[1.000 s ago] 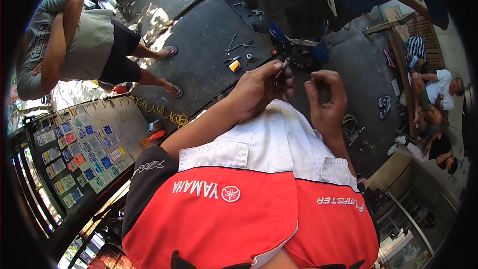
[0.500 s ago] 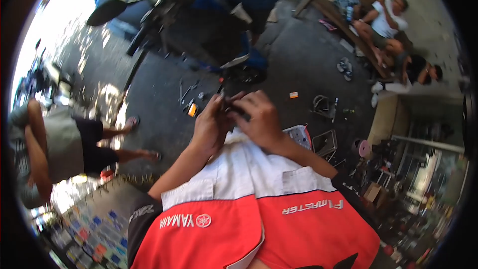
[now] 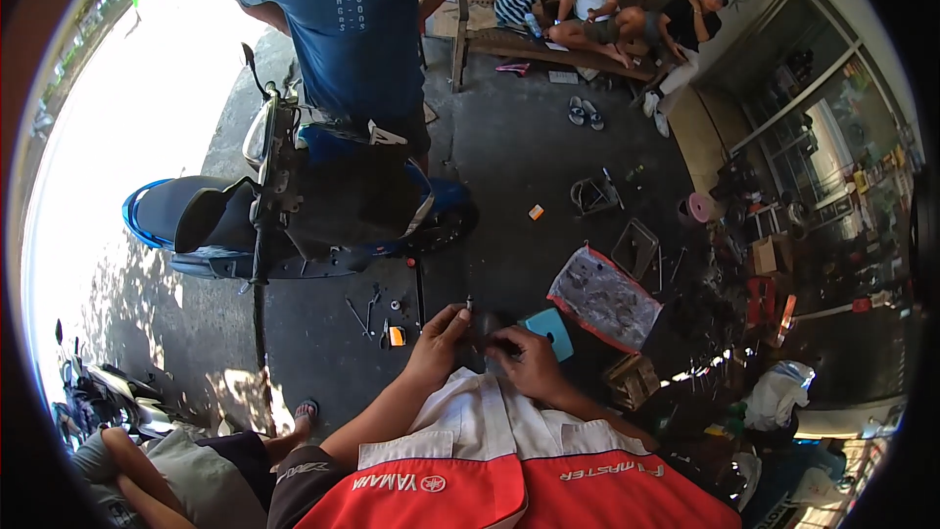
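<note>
My left hand (image 3: 436, 351) is closed in a pinch. Between its thumb and fingers stands a slim, pale metal piece, by its shape a spark plug (image 3: 469, 303), tip upward. Close beside it on the right, my right hand (image 3: 532, 362) has its fingers curled together. A dark blur lies by those fingertips, and what they hold cannot be made out. Both hands are in front of my chest, above the floor. A light-blue plastic stool (image 3: 550, 331) shows just beyond my right hand.
A blue scooter (image 3: 323, 225) stands ahead, a person in a blue shirt behind it. Hand tools (image 3: 364, 313) and an orange-white box (image 3: 397, 336) lie on the floor. A red-edged tray (image 3: 607, 299) sits to the right. People sit on a bench (image 3: 470, 39); another person is lower left.
My view has tilted up, so scooter and bench show more fully and my hands sit lower. My hands have come slightly apart, and the spark plug now shows above my left fingers.
</note>
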Tool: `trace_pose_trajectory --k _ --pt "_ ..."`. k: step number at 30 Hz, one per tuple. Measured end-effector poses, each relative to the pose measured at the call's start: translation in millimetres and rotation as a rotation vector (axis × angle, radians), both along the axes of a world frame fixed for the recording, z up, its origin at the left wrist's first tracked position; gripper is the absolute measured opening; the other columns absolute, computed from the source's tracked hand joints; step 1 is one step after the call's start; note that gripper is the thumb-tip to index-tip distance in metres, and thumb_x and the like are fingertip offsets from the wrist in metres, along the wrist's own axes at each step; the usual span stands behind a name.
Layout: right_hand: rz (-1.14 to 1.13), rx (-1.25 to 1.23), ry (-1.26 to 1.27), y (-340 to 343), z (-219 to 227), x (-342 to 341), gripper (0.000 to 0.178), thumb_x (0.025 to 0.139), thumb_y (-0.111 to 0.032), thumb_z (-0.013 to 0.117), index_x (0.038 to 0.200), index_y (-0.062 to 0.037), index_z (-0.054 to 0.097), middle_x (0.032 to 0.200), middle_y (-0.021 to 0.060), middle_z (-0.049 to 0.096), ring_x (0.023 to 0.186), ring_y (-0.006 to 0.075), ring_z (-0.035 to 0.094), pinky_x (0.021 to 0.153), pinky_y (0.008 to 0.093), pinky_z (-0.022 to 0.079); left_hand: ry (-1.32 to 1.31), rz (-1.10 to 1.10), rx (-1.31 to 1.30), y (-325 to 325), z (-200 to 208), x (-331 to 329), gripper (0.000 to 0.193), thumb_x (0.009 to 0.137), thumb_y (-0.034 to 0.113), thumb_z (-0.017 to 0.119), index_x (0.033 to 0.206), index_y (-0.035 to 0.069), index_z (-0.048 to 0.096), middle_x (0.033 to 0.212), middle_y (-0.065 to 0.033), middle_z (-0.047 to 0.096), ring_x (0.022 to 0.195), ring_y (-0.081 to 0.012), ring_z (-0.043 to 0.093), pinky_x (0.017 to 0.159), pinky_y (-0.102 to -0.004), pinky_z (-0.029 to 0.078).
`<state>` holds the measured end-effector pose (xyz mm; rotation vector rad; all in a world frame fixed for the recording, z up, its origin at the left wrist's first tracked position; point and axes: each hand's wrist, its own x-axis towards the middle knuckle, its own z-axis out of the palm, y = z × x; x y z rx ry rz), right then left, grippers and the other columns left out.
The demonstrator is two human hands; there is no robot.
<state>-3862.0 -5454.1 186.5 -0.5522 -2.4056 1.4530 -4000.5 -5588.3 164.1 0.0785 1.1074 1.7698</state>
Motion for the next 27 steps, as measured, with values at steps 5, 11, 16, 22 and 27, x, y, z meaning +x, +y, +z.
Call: trace_pose_trajectory --k 5,11,16,22,27 --pt "-0.177 -0.089 -0.103 -1 2 58 0.020 0.087 -0.011 0.077 0.104 -0.0029 0.072 0.092 0.0133 0.074 0.082 0.0222 0.073 0.068 0.0327 0.054 0.220 -0.188 -0.005 7 18 18 0.029 0.104 0.026 0.060 0.117 0.001 0.065 0.097 -0.0020 0.067 0.089 -0.0102 0.063 0.083 -0.0274 0.050" --pt "-0.278 -0.124 -0.044 40 -10 128 0.017 0.087 -0.014 0.076 0.101 -0.0046 0.073 0.088 0.0138 0.072 0.080 0.0235 0.073 0.069 0.0349 0.054 0.448 -0.412 -0.105 70 27 58 0.024 0.098 0.016 0.067 0.114 -0.002 0.066 0.094 -0.0070 0.072 0.085 -0.0124 0.066 0.079 -0.0290 0.053" --pt "-0.233 -0.120 -0.063 118 -31 228 0.019 0.086 -0.017 0.075 0.099 -0.0041 0.072 0.091 0.0161 0.072 0.083 0.0317 0.072 0.074 0.0381 0.054 0.575 -0.520 -0.136 167 -16 144 0.021 0.095 0.011 0.069 0.109 -0.004 0.067 0.097 -0.0087 0.074 0.089 -0.0132 0.068 0.081 -0.0290 0.054" --pt "-0.455 -0.268 -0.027 194 -53 409 0.019 0.086 -0.016 0.075 0.102 -0.0050 0.073 0.092 0.0123 0.074 0.082 0.0207 0.073 0.072 0.0339 0.055 0.712 -0.816 -0.149 292 -30 307 0.021 0.095 0.012 0.069 0.106 -0.006 0.067 0.099 -0.0093 0.074 0.089 -0.0137 0.070 0.081 -0.0295 0.055" --pt "-0.754 -0.524 0.061 244 -55 544 0.016 0.089 -0.006 0.072 0.104 0.0006 0.071 0.091 0.0087 0.075 0.083 0.0145 0.072 0.077 0.0311 0.057 0.734 -1.038 -0.142 381 -13 454 0.021 0.092 0.016 0.072 0.099 -0.003 0.068 0.089 -0.0079 0.073 0.081 -0.0122 0.067 0.074 -0.0270 0.053"
